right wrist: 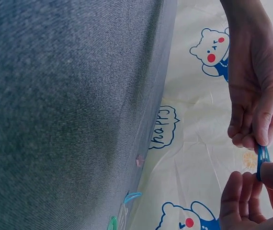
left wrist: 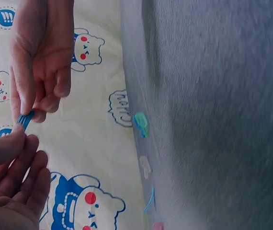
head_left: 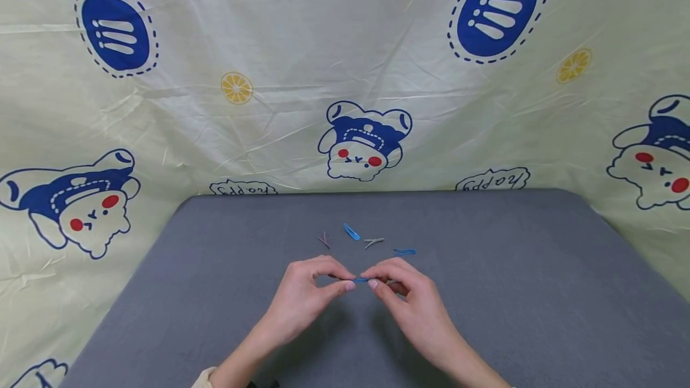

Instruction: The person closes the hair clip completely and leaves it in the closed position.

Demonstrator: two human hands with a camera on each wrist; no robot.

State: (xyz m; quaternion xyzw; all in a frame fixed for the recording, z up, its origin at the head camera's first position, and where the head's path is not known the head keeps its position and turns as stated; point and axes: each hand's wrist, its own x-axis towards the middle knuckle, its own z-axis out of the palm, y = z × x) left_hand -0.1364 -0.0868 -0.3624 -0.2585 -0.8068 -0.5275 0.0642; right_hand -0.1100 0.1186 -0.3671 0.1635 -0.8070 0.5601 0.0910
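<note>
A blue snap hair clip (right wrist: 263,159) is held in the air above the table between both hands. My left hand (head_left: 308,290) pinches one end between thumb and fingers. The other end is pinched by my right hand (head_left: 405,296). In the left wrist view a short stretch of the blue clip (left wrist: 25,120) shows between the fingertips; the rest is hidden by them. Just beyond the hands lie a blue clip (head_left: 351,232), a pinkish clip (head_left: 323,240), a pale clip (head_left: 374,240) and another bluish clip (head_left: 404,252), the pinkish and pale ones spread in a V.
A grey cloth-covered table (head_left: 215,316) stretches out on both sides of the hands. Behind it hangs a pale curtain (head_left: 291,130) printed with bears, fruit slices and blue badges. In the left wrist view one clip on the table looks green and blue (left wrist: 141,123).
</note>
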